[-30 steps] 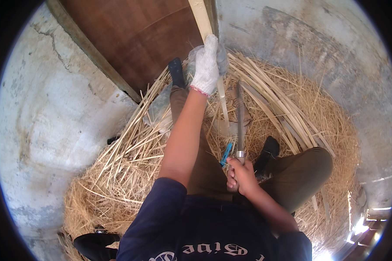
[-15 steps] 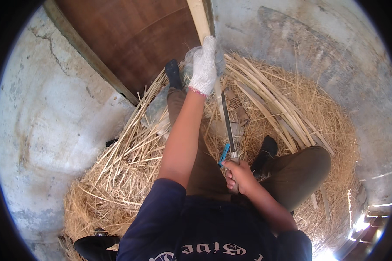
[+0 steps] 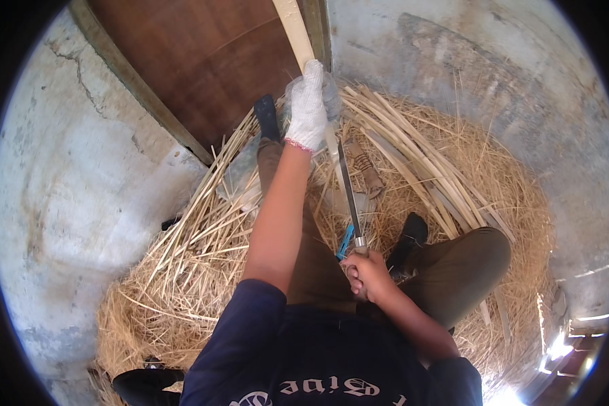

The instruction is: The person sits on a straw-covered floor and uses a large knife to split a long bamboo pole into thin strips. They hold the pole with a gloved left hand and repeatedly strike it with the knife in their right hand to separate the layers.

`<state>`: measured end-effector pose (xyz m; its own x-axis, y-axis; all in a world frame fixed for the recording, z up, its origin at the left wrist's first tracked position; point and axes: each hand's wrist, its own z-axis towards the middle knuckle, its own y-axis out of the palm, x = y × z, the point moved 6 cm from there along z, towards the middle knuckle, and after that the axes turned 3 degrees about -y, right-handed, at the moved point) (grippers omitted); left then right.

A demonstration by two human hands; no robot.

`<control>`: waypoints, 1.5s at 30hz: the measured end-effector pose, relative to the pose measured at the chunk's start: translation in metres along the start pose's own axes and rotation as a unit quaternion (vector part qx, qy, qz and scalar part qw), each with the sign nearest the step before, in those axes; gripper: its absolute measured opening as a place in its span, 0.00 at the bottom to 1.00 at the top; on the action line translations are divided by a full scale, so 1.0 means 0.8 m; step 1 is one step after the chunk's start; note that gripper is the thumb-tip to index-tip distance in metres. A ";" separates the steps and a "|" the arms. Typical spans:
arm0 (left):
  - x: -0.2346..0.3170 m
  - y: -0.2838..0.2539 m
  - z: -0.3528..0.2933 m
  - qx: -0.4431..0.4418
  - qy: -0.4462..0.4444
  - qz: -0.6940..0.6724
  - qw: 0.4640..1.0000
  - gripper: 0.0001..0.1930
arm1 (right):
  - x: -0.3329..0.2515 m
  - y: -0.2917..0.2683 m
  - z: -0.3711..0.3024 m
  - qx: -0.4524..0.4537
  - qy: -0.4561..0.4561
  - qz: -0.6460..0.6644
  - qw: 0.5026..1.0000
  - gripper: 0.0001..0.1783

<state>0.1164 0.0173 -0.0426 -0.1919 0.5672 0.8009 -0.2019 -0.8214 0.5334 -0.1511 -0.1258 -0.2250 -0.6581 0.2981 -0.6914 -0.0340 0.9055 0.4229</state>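
Note:
My left hand (image 3: 308, 108), in a white knitted glove, grips a long pale cane strip (image 3: 295, 30) that runs up past the brown door. My bare right hand (image 3: 367, 274) is closed on the handle of a long knife (image 3: 348, 193). Its blade points up along the strip toward the gloved hand and lies against the strip just below it. A blue object (image 3: 345, 241) shows beside the knife handle. I sit with my legs spread on a heap of pale strips and shavings (image 3: 183, 271).
A brown wooden door (image 3: 203, 61) stands ahead, with a concrete floor (image 3: 68, 189) at the left and a grey wall at the right. Long split canes (image 3: 413, 162) lie in a curved bundle on the right. My dark shoes (image 3: 266, 115) rest on the heap.
The knife blade has tilted left, its tip closing in on the strip below my gloved hand. My right hand has shifted slightly left. The left hand holds its place.

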 end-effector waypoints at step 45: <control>0.024 -0.043 0.000 0.255 0.099 0.083 0.958 0.27 | -0.038 0.007 -0.016 0.077 -0.186 -0.098 0.975 0.09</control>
<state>0.1194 0.0562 -0.0454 -0.3694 0.3852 0.8457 0.3321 -0.7952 0.5073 -0.1409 -0.1336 -0.1943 -0.3309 0.1775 -0.9268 0.0012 0.9822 0.1877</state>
